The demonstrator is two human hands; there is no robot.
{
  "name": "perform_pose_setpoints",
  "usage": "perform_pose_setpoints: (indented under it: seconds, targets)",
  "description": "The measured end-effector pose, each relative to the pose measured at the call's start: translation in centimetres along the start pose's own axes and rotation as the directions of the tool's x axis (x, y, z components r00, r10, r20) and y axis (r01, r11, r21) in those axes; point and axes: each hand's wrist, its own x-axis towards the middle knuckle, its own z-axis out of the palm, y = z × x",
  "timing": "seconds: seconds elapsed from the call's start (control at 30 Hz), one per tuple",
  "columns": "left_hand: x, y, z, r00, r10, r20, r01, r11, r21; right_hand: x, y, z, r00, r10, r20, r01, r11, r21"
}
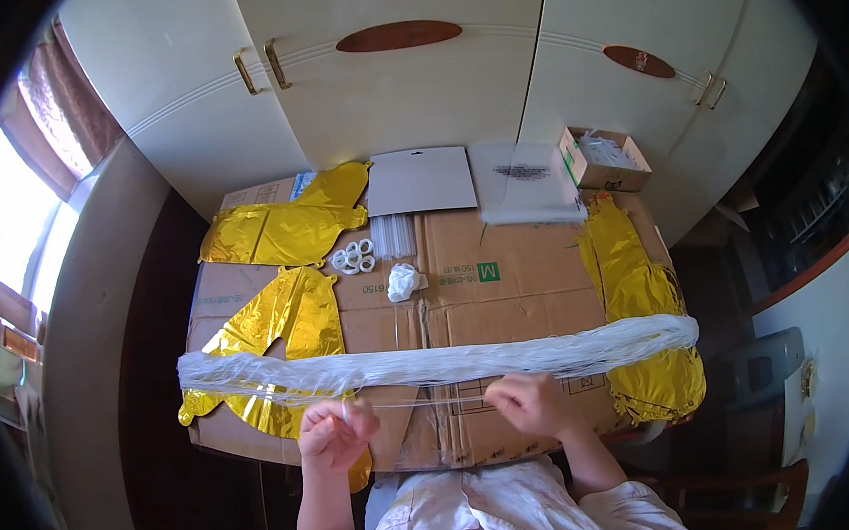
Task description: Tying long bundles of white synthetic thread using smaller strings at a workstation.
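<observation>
Pale shirt (517, 502), fingers (361, 418) around white strands (428, 403)

Creased whitish shirt (471, 510), faintly pinkish; loose matching sleeves (636, 514); forearms (324, 502) and hands (336, 436) bare.

Cardboard (534, 307) under strands (450, 364) (and gold foil (277, 233))

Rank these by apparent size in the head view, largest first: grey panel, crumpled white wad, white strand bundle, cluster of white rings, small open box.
1. White strand bundle
2. Grey panel
3. Small open box
Crumpled white wad and cluster of white rings: too alike to rank.
</observation>
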Motion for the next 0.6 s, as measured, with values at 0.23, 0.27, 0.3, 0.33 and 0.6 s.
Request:
perform_pose_setpoints:
  seconds: [0.23, 0.27, 0.3, 0.33, 0.6]
  targets:
    - [1.6, -1.6, -0.6, 0.978, 0.193, 0.078, -0.032, -0.229, 0.973, 0.3, -2.2, -2.2, 0.981, -0.116, 0.153, 0.055, 0.935, 0.352]
    - [1.2, -1.6, -0.8, 0.987, 0.11, 0.115, -0.082, -0.272, 0.959, 0.4, -1.9, -2.5, 0.996, -0.056, 0.07, 0.032, 0.955, 0.296]
    - [0.4, -1.7, -0.8, 0.991, 0.023, -0.129, 0.126, 0.111, 0.986, 0.4, -1.5, -2.8, 1.0, 0.004, -0.02, 0.001, 0.972, 0.236]
    - [0.1, -1.8, -0.9, 0.996, -0.017, -0.09, 0.087, 0.495, 0.864, 0.3, -1.1, -2.8, 0.992, 0.057, -0.113, -0.036, 0.983, 0.18]
    - [1.9, -2.7, 2.2, 0.861, 0.336, -0.383, 0.06, 0.679, 0.732, -0.5, -2.6, 0.3, 0.942, -0.222, 0.253, 0.16, 0.957, 0.243]
